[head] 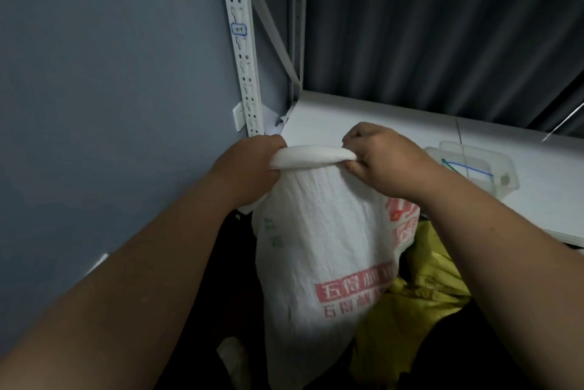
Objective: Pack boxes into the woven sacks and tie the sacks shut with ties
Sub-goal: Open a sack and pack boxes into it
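Both hands clamp the rolled top edge of a white woven sack (319,247), the left hand (252,165) at its left end, the right hand (382,159) at its right end. Left of them a grey wall (110,73) stands close, and a white rack post (243,51) rises just beyond. Right of the sack lies crumpled yellow material (423,282). Farther right, on the white shelf (363,117), a clear plastic tub (474,165) holds thin blue and green ties (467,168).
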